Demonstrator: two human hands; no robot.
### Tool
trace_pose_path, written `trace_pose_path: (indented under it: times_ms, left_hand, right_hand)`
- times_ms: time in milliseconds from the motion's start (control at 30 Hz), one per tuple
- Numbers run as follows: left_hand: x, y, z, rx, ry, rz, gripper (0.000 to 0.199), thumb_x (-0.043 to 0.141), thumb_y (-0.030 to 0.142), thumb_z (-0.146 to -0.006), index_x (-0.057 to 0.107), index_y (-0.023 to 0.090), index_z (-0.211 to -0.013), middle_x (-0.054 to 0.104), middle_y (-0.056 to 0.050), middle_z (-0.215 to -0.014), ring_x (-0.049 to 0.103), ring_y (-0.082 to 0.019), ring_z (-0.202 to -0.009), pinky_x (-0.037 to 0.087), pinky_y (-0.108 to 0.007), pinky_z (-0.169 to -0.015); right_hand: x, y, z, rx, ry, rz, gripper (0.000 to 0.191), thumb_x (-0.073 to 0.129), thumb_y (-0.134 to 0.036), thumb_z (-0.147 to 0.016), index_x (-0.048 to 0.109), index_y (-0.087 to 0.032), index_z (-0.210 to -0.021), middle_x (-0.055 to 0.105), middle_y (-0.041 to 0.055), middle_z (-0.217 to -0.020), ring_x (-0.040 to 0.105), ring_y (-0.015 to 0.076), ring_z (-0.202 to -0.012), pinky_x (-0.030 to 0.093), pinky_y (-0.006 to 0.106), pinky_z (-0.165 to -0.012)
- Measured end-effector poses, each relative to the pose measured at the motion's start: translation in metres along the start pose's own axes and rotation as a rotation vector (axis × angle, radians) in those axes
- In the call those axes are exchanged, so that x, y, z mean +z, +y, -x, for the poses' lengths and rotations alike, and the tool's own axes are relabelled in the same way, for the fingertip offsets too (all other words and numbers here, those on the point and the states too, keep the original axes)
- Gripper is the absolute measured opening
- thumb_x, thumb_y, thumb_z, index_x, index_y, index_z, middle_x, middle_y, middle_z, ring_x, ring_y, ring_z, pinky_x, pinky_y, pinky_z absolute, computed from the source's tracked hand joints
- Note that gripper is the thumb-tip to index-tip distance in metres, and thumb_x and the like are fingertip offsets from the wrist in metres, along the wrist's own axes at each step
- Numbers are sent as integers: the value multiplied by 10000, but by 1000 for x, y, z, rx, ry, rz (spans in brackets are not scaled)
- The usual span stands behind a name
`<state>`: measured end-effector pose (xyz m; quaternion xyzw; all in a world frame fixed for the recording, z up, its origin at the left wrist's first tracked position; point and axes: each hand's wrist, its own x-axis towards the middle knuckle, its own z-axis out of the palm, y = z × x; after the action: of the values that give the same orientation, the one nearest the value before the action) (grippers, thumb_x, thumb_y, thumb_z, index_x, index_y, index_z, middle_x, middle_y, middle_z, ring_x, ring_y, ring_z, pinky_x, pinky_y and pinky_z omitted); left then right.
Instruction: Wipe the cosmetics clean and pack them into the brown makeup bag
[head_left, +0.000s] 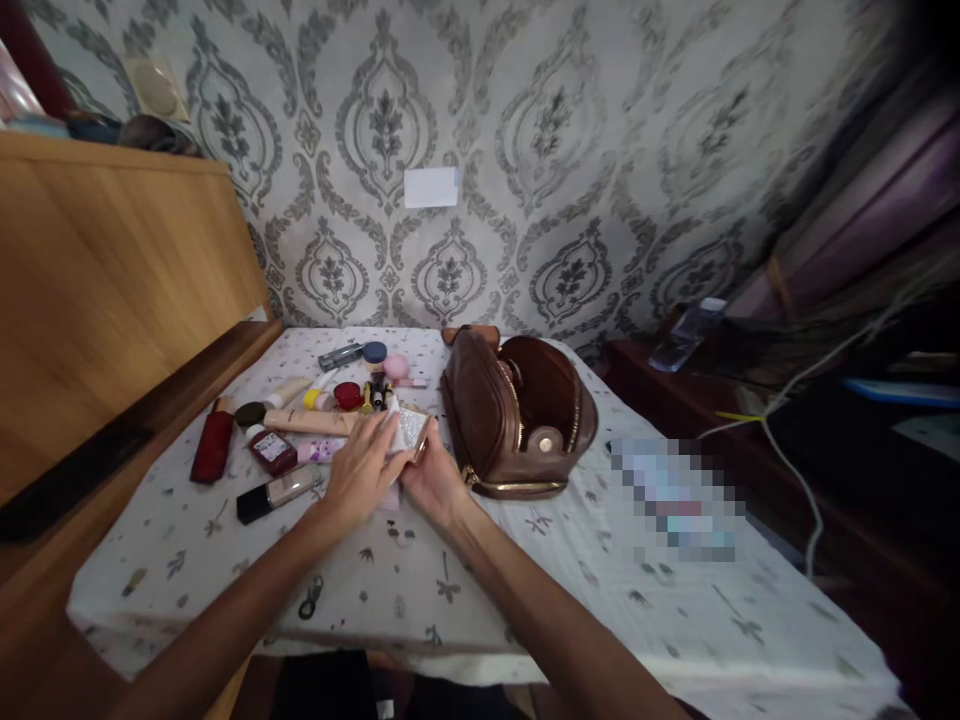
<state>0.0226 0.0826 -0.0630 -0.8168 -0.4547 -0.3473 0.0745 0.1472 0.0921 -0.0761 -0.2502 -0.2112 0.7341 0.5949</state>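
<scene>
Silver glittery case [415, 425], at the brown bag's [480, 410] nine o'clock, apparently being wiped: left fingers hold a white cloth [394, 405] against it; right fingers [433, 447] grip its edge. The next stroke probably calls for steady right-hand support.

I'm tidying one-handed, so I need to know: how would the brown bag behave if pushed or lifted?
The brown bag looks leathery and its open mouth holds its shape, so it probably flexes without collapsing. Sitting low and wide, it would likely slide before tipping.
</scene>
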Motion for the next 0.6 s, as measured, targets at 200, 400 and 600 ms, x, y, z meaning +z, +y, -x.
trace_pose_path:
  times_ms: [200,400,600]
  left_hand:
    - [-4,13,1,401,-17,-105,432,427,226,-1012,459,122,-1430,555,-145,-1454,487,-241,-1375,473,-378,-1094]
    - [-11,8,-31,75,-110,-54,428,400,301,-1014,525,177,-1404,600,-129,-1404,544,-281,-1310,502,-428,-1030]
    - [-2,-12,-33,-266,-98,357,420,311,385,-1026,651,160,-1120,720,-144,-1130,667,-283,-1078,500,-436,-967]
  right_hand:
    - [-10,2,1,101,85,-113,306,567,-478,-958,721,-214,-946,775,21,-937,706,159,-981,575,269,-866]
    - [-1,2,10,85,-94,-28,375,589,-550,-920,685,-249,-1121,756,21,-1099,682,199,-1071,582,357,-892]
    - [-2,-2,11,-50,-83,38,399,687,-500,-867,642,-299,-1209,722,8,-1197,684,207,-1048,607,366,-851]
